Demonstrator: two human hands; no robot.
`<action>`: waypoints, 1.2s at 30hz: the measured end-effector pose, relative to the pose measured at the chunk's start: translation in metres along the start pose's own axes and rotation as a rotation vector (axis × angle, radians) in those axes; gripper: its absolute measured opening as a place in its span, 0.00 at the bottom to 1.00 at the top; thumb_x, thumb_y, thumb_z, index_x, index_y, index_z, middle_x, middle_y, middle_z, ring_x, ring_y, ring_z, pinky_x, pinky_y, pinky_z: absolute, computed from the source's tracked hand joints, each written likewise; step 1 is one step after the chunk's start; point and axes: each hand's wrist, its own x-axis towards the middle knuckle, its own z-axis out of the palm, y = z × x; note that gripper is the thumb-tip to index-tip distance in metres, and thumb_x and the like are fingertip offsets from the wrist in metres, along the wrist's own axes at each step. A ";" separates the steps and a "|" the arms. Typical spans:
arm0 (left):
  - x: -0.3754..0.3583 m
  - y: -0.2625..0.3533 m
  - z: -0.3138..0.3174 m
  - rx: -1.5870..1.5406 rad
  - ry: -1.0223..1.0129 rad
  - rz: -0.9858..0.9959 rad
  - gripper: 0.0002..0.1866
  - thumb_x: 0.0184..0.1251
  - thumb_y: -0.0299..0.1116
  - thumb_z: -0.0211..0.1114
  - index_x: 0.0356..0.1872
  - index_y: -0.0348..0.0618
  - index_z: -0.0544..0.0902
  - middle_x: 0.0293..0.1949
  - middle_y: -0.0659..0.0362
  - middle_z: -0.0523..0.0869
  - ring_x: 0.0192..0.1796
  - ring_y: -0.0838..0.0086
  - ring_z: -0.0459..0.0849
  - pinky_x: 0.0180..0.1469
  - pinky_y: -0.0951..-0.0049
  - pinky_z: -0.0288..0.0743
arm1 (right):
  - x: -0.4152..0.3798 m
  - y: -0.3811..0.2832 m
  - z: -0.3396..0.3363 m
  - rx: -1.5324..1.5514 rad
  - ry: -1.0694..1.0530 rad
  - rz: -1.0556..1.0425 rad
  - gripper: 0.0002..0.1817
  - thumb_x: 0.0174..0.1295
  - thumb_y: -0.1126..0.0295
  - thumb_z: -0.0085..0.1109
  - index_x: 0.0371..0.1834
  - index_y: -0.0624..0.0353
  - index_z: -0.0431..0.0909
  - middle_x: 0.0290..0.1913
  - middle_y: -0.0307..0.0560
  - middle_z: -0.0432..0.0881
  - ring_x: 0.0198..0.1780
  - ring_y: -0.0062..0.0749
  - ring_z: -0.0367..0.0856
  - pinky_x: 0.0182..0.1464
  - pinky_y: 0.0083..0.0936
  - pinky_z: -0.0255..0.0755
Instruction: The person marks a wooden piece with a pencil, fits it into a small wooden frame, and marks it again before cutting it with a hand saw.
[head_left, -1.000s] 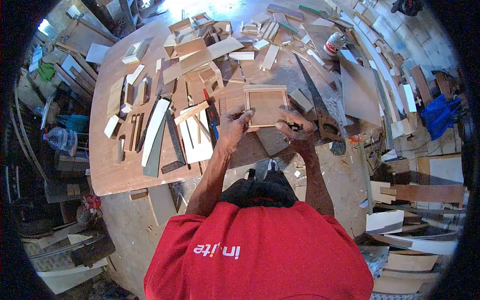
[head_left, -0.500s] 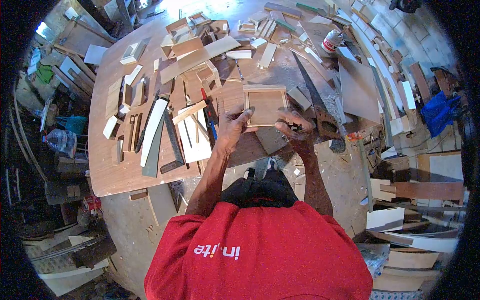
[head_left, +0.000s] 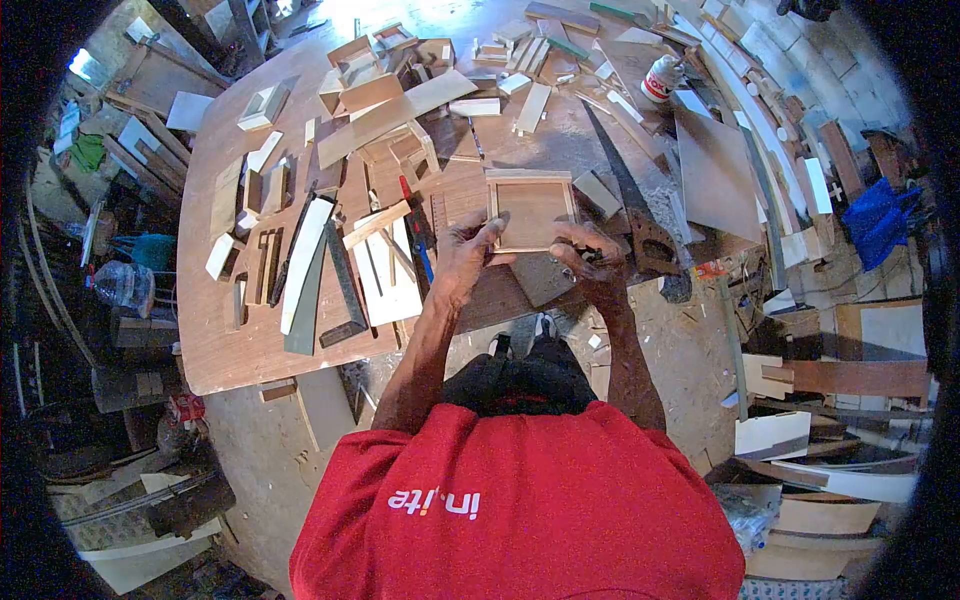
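A shallow wooden box (head_left: 533,213) with thin raised sides is held above the front edge of the workbench, its inner face turned toward me. My left hand (head_left: 466,255) is closed on its lower left corner, thumb over the rim. At the lower right corner, my right hand (head_left: 592,258) grips the box with thumb and bent fingers. Right of the box lies a handsaw (head_left: 632,190), its wooden handle close to my right hand. A red and blue tool (head_left: 419,225) rests left of my left hand.
The brown workbench (head_left: 225,350) carries a try square (head_left: 345,290), a white panel (head_left: 390,275), small wooden boxes (head_left: 372,92) and several offcuts. A white bottle (head_left: 661,78) stands at the back right. Boards (head_left: 850,378) are stacked along the right side.
Both hands and the wooden box stay almost in the same place. The view has shifted very slightly.
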 end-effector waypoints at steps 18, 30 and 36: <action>0.004 -0.009 0.001 0.192 0.031 0.079 0.11 0.64 0.36 0.67 0.38 0.36 0.83 0.26 0.65 0.78 0.28 0.82 0.74 0.28 0.78 0.72 | 0.000 -0.013 0.010 0.373 0.120 0.144 0.31 0.56 0.68 0.69 0.63 0.66 0.71 0.56 0.47 0.78 0.54 0.30 0.77 0.57 0.27 0.71; -0.005 -0.010 0.010 0.002 -0.064 -0.015 0.18 0.67 0.42 0.64 0.45 0.35 0.83 0.26 0.62 0.80 0.26 0.81 0.74 0.36 0.74 0.82 | -0.003 0.017 0.007 0.609 0.207 0.593 0.18 0.55 0.68 0.67 0.47 0.64 0.80 0.42 0.41 0.82 0.41 0.24 0.80 0.48 0.23 0.73; -0.011 -0.016 0.012 -0.220 -0.109 -0.023 0.23 0.70 0.43 0.60 0.52 0.28 0.78 0.41 0.52 0.85 0.39 0.69 0.86 0.43 0.67 0.85 | -0.006 0.006 0.009 0.730 0.270 0.605 0.20 0.53 0.62 0.70 0.45 0.62 0.81 0.39 0.39 0.82 0.39 0.25 0.79 0.43 0.22 0.74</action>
